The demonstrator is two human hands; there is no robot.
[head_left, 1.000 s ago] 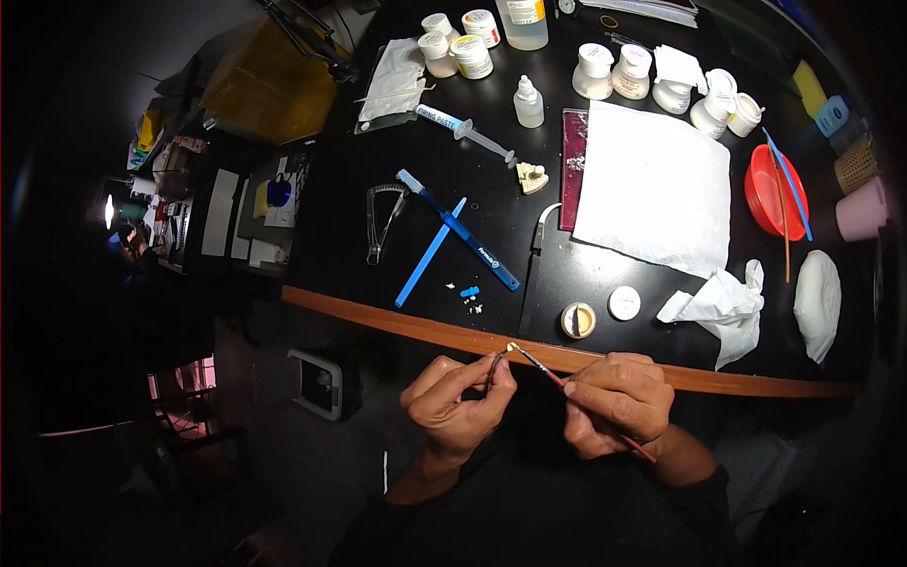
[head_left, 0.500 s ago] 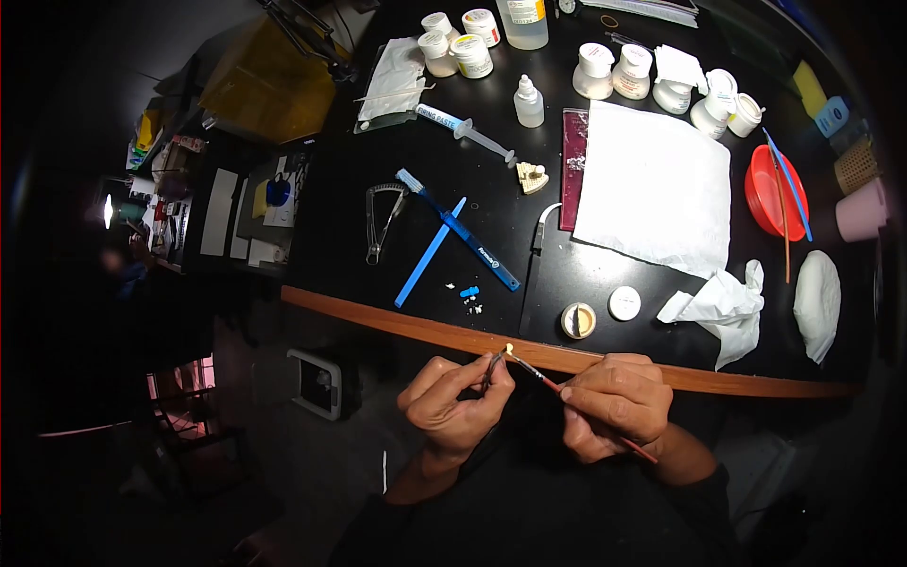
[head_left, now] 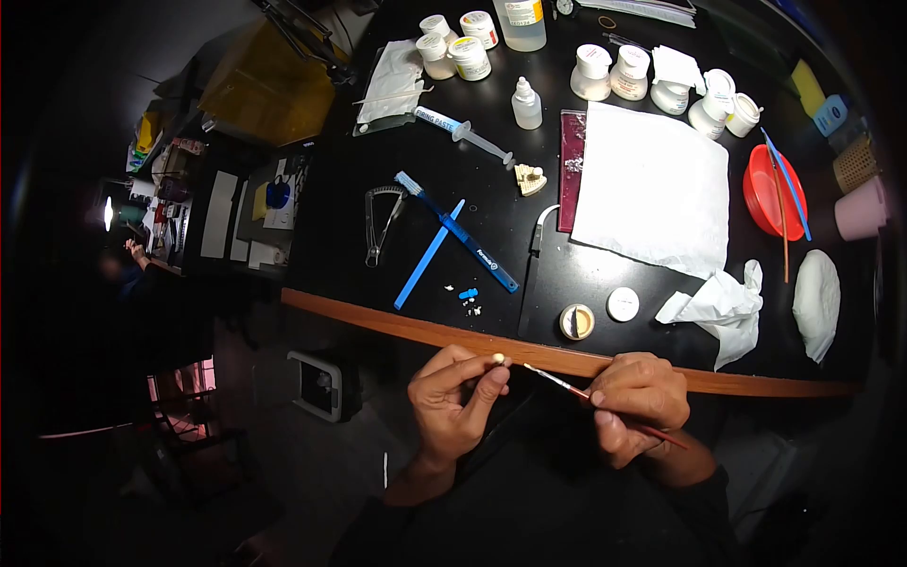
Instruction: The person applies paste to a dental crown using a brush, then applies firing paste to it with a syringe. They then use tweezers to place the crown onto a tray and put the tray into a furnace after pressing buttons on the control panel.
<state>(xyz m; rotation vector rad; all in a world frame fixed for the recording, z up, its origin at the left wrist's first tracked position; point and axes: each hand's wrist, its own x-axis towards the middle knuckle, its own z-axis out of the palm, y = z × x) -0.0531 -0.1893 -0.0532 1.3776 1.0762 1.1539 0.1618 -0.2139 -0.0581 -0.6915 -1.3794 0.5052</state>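
Just off the table's front edge, my left hand (head_left: 455, 402) is closed, pinching a small cream-coloured tooth-like piece (head_left: 498, 359) between thumb and fingers. My right hand (head_left: 642, 402) grips a thin brush (head_left: 576, 389) with a red handle; its tip points left and stands slightly apart from the piece. On the table above the hands are an open small jar (head_left: 576, 322) with cream paste and its white lid (head_left: 623, 304). Further back lies a tooth model (head_left: 531, 180).
A toothbrush (head_left: 477, 251) crosses a blue stick (head_left: 430, 253) on the left. White paper (head_left: 652, 189), crumpled tissue (head_left: 723, 312) and a red bowl (head_left: 770, 198) lie right. Bottles and jars line the back. The wooden table edge (head_left: 406, 329) runs before my hands. Another person's hand (head_left: 137, 250) shows far left.
The brush tip has come away from the small piece as my right hand moved slightly right. My left hand has turned the piece and shifted it slightly left and down. The other person's hand has risen.
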